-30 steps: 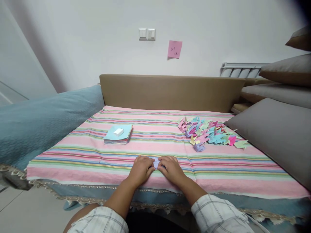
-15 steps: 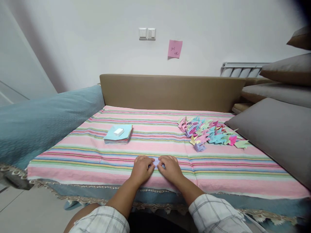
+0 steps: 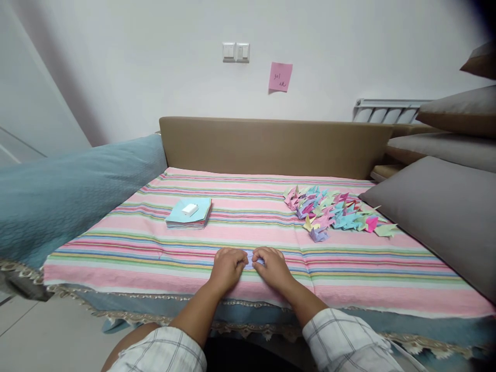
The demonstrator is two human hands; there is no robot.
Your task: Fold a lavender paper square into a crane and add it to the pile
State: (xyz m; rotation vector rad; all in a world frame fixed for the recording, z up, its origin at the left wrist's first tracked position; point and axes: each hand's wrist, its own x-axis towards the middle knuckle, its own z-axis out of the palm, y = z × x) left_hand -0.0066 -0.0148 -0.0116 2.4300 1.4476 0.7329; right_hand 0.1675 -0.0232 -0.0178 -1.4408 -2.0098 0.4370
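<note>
A small piece of pale purple paper lies on the striped cloth near its front edge, mostly covered by my fingers. My left hand is closed with thumb and fingertips pinching the paper's left side. On the opposite side my right hand pinches it too, its thumb and forefinger curled together. Only a narrow strip of the paper shows between the two hands, so its folds cannot be made out.
A stack of coloured paper sits left of centre with a small white block on top. Folded paper cranes in many colours lie heaped at the right. Grey cushions are piled along the right side; a brown backrest stands behind.
The fingers of my right hand have shifted slightly on the paper, the thumb and forefinger now closer together. My left hand is almost still.
</note>
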